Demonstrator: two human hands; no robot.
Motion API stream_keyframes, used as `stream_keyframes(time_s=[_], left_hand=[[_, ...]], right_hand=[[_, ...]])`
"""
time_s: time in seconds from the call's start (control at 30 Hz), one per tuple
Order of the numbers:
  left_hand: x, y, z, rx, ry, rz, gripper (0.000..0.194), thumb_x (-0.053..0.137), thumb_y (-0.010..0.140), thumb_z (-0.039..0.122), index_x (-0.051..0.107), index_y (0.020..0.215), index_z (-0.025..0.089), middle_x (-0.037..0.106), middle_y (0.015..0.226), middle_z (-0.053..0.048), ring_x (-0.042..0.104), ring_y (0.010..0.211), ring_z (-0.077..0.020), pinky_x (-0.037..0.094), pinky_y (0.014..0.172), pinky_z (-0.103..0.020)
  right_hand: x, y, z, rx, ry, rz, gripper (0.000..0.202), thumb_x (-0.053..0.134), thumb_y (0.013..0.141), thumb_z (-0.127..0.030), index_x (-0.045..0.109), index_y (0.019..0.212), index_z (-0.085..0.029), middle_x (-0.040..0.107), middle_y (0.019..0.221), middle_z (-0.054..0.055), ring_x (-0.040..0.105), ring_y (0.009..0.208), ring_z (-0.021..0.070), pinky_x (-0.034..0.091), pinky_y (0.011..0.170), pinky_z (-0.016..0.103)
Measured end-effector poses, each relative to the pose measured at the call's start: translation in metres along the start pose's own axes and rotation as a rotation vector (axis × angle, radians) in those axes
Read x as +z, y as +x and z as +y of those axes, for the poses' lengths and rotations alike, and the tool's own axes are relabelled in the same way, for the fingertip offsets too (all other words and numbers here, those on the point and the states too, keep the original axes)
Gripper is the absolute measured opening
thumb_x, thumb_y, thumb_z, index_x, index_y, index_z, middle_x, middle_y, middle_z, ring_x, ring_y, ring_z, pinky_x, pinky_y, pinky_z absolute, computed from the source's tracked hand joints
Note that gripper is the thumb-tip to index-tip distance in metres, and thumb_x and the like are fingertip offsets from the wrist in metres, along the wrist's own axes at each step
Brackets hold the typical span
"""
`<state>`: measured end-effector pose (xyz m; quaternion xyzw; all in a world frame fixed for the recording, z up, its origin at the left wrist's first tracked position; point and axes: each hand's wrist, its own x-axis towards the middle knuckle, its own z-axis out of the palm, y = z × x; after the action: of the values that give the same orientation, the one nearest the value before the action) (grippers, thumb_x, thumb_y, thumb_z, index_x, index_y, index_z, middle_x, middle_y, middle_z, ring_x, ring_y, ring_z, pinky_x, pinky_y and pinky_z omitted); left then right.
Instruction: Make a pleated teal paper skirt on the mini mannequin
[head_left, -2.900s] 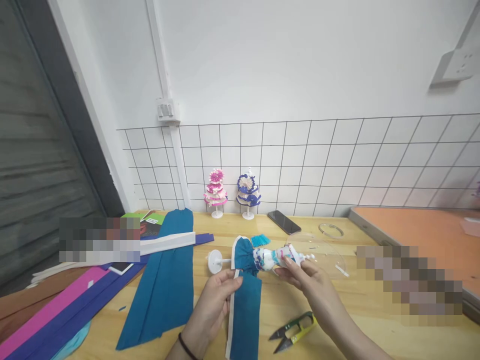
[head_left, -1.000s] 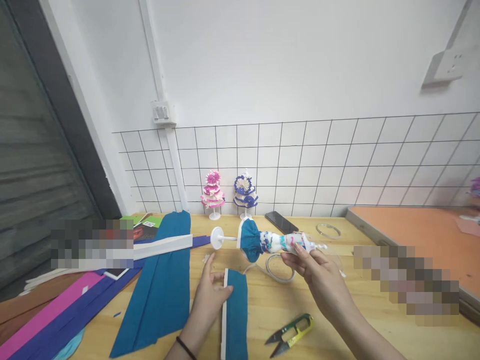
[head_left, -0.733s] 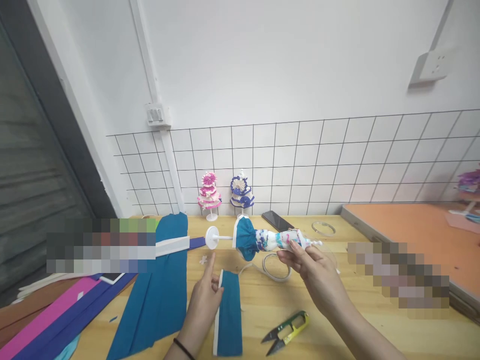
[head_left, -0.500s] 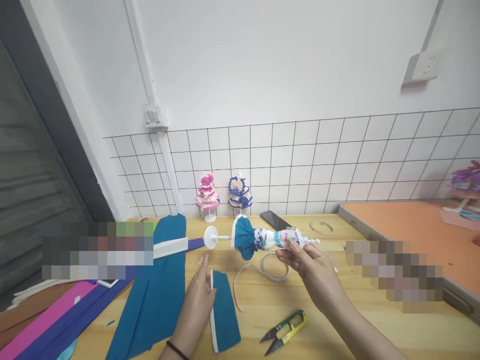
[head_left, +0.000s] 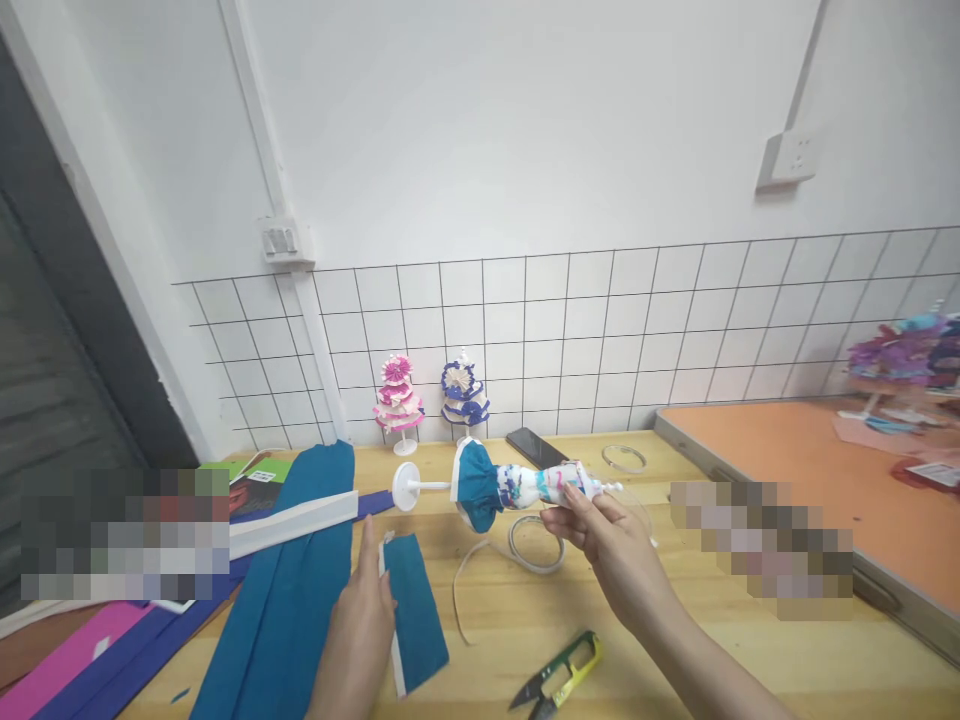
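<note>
My right hand (head_left: pixel 611 535) pinches a small tree-shaped stand (head_left: pixel 521 485) near its beaded tip and keeps it lying sideways above the table. The stand has a round white base (head_left: pixel 406 487) on the left, a thin post, a gathered teal ruffle (head_left: pixel 477 487) with white trim, and a white body with coloured marks. Below the base, my left hand (head_left: pixel 360 610) has its index finger pointing upward. Its thumb rests at the white edge of a flat teal piece (head_left: pixel 420 610), which seems gripped there; the other fingers are hidden. Green-and-yellow thread snips (head_left: pixel 559 675) lie at the front.
Teal lengths (head_left: pixel 300 560), a white strip (head_left: pixel 300 523) and purple and pink strips cover the left. A pink tree (head_left: pixel 399 400) and a blue tree (head_left: pixel 464 395) stand behind. A phone (head_left: pixel 536 448), coiled cord (head_left: pixel 537 543) and an orange board (head_left: pixel 787 440) are also here.
My left hand has shifted left, and the teal piece with it. The view has turned slightly right. My right hand still has the stand in about the same pose.
</note>
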<state>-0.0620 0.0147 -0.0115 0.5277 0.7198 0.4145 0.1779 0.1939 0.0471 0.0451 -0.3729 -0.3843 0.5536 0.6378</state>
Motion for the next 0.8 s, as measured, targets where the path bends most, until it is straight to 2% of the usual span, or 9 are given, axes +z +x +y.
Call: stream_keyframes(time_s=[0.13, 0.2, 0.27, 0.33, 0.4, 0.47, 0.57, 0.7, 0.8], left_hand=[[-0.002, -0.001, 0.011, -0.129, -0.125, -0.065, 0.074, 0.041, 0.078, 0.023, 0.002, 0.14, 0.021, 0.071, 0.081, -0.009, 0.056, 0.037, -0.0153, 0.038, 0.038, -0.024], [-0.002, -0.002, 0.016, -0.143, -0.191, -0.13, 0.078, 0.046, 0.075, 0.03, 0.003, 0.14, 0.019, 0.072, 0.081, -0.008, 0.05, 0.029, -0.0139, 0.035, 0.033, -0.024], [-0.002, -0.001, 0.016, -0.139, -0.212, -0.153, 0.081, 0.051, 0.071, 0.035, 0.011, 0.139, 0.015, 0.073, 0.079, -0.008, 0.049, 0.027, -0.0144, 0.034, 0.032, -0.026], [-0.001, 0.004, 0.01, -0.11, -0.143, -0.119, 0.078, 0.055, 0.067, 0.032, 0.024, 0.136, 0.013, 0.073, 0.074, -0.006, 0.057, 0.037, -0.0189, 0.038, 0.038, -0.027], [-0.001, 0.011, -0.001, -0.036, -0.042, -0.043, 0.068, 0.057, 0.064, 0.025, 0.039, 0.129, 0.014, 0.073, 0.067, -0.004, 0.066, 0.068, -0.0243, 0.044, 0.056, -0.027], [-0.001, 0.016, -0.01, -0.01, 0.052, -0.032, 0.063, 0.054, 0.065, 0.021, 0.041, 0.127, 0.016, 0.071, 0.064, -0.001, 0.066, 0.07, -0.0244, 0.043, 0.06, -0.028], [-0.001, 0.019, -0.017, 0.005, 0.103, -0.024, 0.06, 0.049, 0.069, 0.019, 0.039, 0.128, 0.014, 0.072, 0.072, -0.005, 0.066, 0.073, -0.026, 0.044, 0.064, -0.03], [0.002, 0.02, -0.018, 0.026, -0.093, -0.028, 0.062, 0.052, 0.07, 0.024, 0.037, 0.129, 0.017, 0.072, 0.09, -0.007, 0.064, 0.089, -0.0256, 0.047, 0.073, -0.031], [0.006, 0.023, -0.021, -0.019, -0.305, -0.056, 0.076, 0.058, 0.064, 0.025, 0.029, 0.133, 0.012, 0.07, 0.088, -0.008, 0.067, 0.082, -0.0235, 0.049, 0.072, -0.031]], right_hand=[[0.0, 0.0, -0.002, 0.017, 0.019, 0.009, 0.028, 0.07, 0.067, -0.04, 0.065, 0.074, -0.013, 0.07, 0.067, 0.005, 0.066, 0.063, 0.0171, 0.054, 0.065, 0.027], [0.0, 0.001, -0.003, 0.021, 0.032, 0.002, 0.029, 0.069, 0.068, -0.04, 0.066, 0.077, -0.013, 0.07, 0.07, 0.006, 0.065, 0.062, 0.0157, 0.054, 0.061, 0.025], [-0.001, 0.001, -0.004, 0.025, 0.048, -0.008, 0.028, 0.069, 0.069, -0.039, 0.066, 0.078, -0.013, 0.07, 0.072, 0.006, 0.064, 0.061, 0.0147, 0.054, 0.059, 0.023], [-0.001, 0.002, -0.005, 0.029, 0.066, -0.019, 0.028, 0.069, 0.069, -0.04, 0.066, 0.077, -0.013, 0.07, 0.072, 0.006, 0.064, 0.06, 0.0138, 0.053, 0.057, 0.022], [0.0, 0.001, -0.007, 0.036, 0.081, -0.028, 0.028, 0.069, 0.069, -0.04, 0.066, 0.077, -0.013, 0.07, 0.072, 0.006, 0.063, 0.058, 0.013, 0.053, 0.056, 0.021], [0.001, 0.0, -0.008, 0.04, 0.09, -0.031, 0.029, 0.069, 0.069, -0.04, 0.066, 0.078, -0.012, 0.07, 0.073, 0.007, 0.063, 0.058, 0.0125, 0.053, 0.055, 0.021], [0.001, 0.0, -0.008, 0.042, 0.088, -0.034, 0.03, 0.069, 0.069, -0.04, 0.066, 0.079, -0.012, 0.07, 0.074, 0.007, 0.063, 0.058, 0.0125, 0.052, 0.055, 0.021], [-0.001, -0.001, -0.008, 0.04, 0.085, -0.058, 0.029, 0.067, 0.071, -0.039, 0.065, 0.082, -0.012, 0.069, 0.077, 0.007, 0.062, 0.059, 0.0122, 0.052, 0.056, 0.021], [-0.001, -0.001, -0.008, 0.045, 0.08, -0.065, 0.029, 0.066, 0.072, -0.039, 0.065, 0.081, -0.012, 0.069, 0.077, 0.007, 0.062, 0.059, 0.0122, 0.052, 0.057, 0.021]])
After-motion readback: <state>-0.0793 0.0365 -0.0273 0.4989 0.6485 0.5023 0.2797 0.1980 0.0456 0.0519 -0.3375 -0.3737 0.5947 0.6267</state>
